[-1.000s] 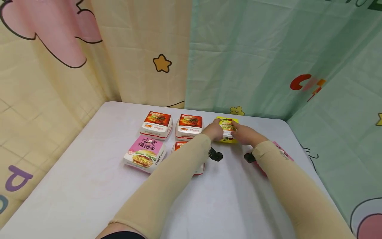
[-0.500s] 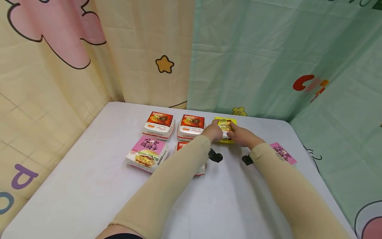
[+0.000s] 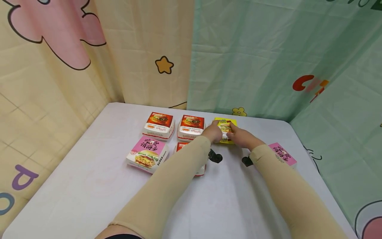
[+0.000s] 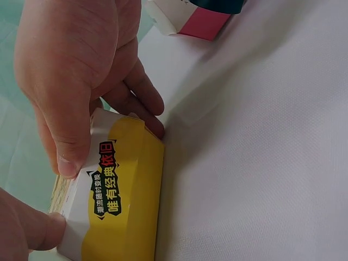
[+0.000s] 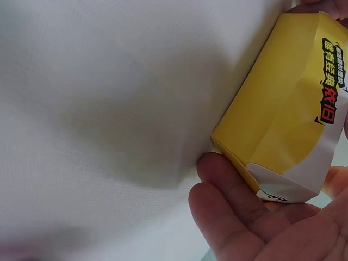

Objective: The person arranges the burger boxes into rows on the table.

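Note:
A yellow burger box (image 3: 225, 126) stands on the table near its back edge, between my two hands. My left hand (image 3: 213, 132) grips its left side; the left thumb (image 4: 48, 231) lies on the top edge. On the opposite side my right hand (image 3: 243, 137) holds the box, thumb on top. In the right wrist view, right fingers (image 5: 228, 185) lie low against the end of the yellow box (image 5: 272, 103). The box's base appears to rest on the white cloth. Parts of both hands' fingers are hidden behind it.
Two red-and-white burger boxes (image 3: 159, 125) (image 3: 191, 126) stand at the back left. A pink-topped box (image 3: 147, 154) sits in front of them. Another red-and-white box (image 3: 200, 171) is mostly covered by my left forearm. My right sleeve partly hides a second pink box (image 3: 282, 153). Curtains (image 3: 238, 66) hang behind.
Both hands still hold the yellow box, which has shifted slightly left towards the red-and-white boxes. The right forearm moved left with it, uncovering more of the right pink box. The last half second shows almost no movement.

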{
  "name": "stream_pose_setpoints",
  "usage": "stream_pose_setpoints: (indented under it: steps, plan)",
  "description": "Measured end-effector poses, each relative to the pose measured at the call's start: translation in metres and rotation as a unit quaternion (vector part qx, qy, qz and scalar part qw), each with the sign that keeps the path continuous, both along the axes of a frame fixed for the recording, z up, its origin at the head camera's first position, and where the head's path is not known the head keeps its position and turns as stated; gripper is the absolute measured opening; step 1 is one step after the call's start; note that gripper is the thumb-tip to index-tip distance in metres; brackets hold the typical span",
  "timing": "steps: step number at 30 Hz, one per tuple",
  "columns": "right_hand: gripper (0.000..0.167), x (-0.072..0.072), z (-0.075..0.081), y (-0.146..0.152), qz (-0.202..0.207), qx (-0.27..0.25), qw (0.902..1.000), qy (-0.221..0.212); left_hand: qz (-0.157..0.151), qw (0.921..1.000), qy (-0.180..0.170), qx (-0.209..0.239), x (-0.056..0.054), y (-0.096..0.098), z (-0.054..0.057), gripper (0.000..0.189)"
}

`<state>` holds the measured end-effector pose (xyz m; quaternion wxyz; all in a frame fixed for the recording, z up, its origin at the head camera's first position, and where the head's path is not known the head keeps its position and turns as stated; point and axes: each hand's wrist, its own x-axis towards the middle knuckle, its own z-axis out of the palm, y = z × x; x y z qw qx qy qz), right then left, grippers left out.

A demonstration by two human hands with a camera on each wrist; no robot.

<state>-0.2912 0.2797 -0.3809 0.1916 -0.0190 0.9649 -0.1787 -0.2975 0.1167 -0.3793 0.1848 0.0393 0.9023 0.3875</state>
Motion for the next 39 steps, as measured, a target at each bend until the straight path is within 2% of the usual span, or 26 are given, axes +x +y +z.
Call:
stream_pose_setpoints:
  steps: [7,15,22,30,39]
  plan:
    - [0.076,0.0011,0.0,-0.0006,-0.001,0.002,1.0,-0.001,-0.012,0.9999,0.004,-0.002,-0.0027,-0.001,-0.0018,0.07]
    - [0.078,0.0029,0.0011,0.0008,-0.019,0.002,0.9998,-0.011,-0.005,1.0,-0.002,-0.003,-0.0002,0.0015,-0.0009,0.069]
    - [0.078,0.0032,0.0,0.0028,-0.017,0.002,0.9997,-0.014,0.002,0.9999,-0.013,-0.002,0.0008,0.0042,-0.0007,0.07]
    - [0.078,0.002,-0.0025,0.0022,-0.025,-0.004,0.9995,-0.018,0.0,0.9999,-0.016,-0.004,-0.0026,0.0045,-0.0031,0.07]
    - [0.077,0.0031,-0.001,0.0029,-0.009,0.005,0.9999,-0.002,-0.012,0.9996,0.004,-0.025,-0.0003,0.0041,-0.0008,0.071]
